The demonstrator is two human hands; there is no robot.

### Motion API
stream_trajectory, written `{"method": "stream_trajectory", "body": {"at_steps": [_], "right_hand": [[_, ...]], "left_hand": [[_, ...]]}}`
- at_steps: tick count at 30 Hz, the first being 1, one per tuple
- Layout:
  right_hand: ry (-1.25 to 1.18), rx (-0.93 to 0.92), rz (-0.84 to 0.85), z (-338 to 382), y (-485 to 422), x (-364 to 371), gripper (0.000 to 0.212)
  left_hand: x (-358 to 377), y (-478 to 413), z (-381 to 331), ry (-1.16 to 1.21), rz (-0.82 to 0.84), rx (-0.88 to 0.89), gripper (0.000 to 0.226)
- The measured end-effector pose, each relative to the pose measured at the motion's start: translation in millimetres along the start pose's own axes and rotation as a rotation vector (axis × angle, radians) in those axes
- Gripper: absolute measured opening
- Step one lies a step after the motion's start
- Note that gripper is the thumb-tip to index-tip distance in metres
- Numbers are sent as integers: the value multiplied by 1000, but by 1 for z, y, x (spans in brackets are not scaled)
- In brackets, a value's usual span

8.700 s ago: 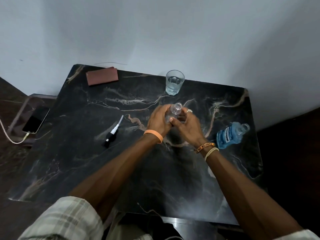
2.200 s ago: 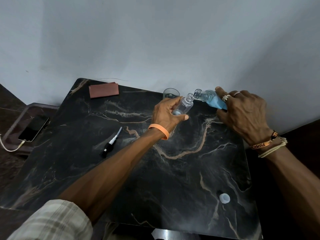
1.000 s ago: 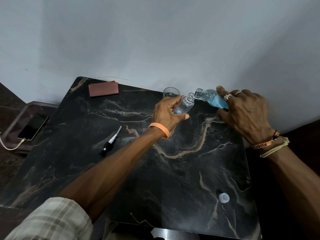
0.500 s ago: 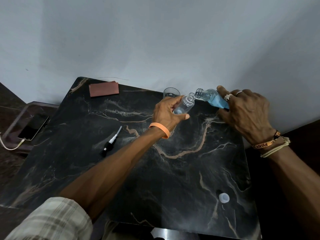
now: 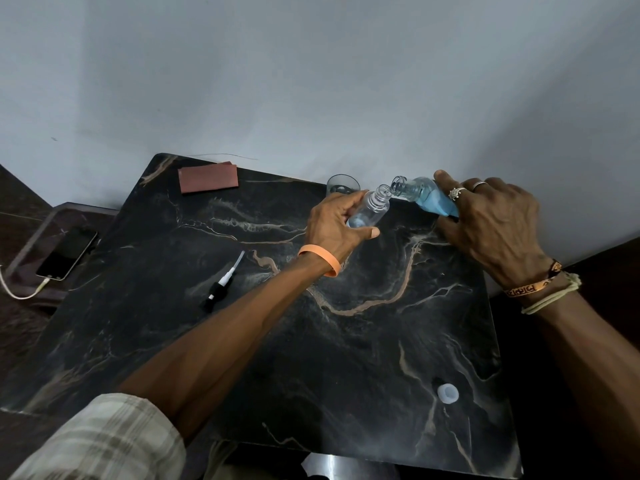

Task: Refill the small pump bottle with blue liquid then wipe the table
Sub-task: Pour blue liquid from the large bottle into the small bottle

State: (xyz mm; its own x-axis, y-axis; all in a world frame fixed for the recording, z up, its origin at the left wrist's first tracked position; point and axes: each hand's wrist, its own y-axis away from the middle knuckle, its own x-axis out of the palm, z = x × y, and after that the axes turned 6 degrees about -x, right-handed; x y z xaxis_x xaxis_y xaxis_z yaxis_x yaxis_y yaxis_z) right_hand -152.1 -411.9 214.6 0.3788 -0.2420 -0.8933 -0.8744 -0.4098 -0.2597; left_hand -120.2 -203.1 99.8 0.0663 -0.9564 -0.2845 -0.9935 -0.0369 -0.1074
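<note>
My left hand point(image 5: 334, 226) grips the small clear bottle point(image 5: 371, 209), uncapped and tilted right above the black marble table point(image 5: 311, 341). My right hand point(image 5: 491, 223) holds the larger bottle of blue liquid point(image 5: 424, 199), tipped left so its open mouth sits just above the small bottle's neck. A little blue liquid shows in the small bottle's base. The black pump head with its white tube point(image 5: 223, 282) lies on the table to the left. A white cap point(image 5: 447, 393) rests near the front right.
A drinking glass point(image 5: 341, 184) stands at the back edge behind my left hand. A reddish-brown cloth point(image 5: 208, 176) lies at the back left corner. A phone on a charging cable point(image 5: 67, 252) sits on a lower surface to the left. The wall runs close behind the table.
Both hands hold almost the same pose as half a second and one second ago. Earlier, both hands held the small bottle at mid-table while the blue bottle lay at the right.
</note>
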Motion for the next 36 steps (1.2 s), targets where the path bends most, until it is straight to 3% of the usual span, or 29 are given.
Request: {"method": "stream_trajectory", "body": {"at_steps": [36], "right_hand": [[18, -13, -15, -2, 2, -2, 58]], "left_hand": [[-1, 4, -5, 0, 1, -6, 67]]}}
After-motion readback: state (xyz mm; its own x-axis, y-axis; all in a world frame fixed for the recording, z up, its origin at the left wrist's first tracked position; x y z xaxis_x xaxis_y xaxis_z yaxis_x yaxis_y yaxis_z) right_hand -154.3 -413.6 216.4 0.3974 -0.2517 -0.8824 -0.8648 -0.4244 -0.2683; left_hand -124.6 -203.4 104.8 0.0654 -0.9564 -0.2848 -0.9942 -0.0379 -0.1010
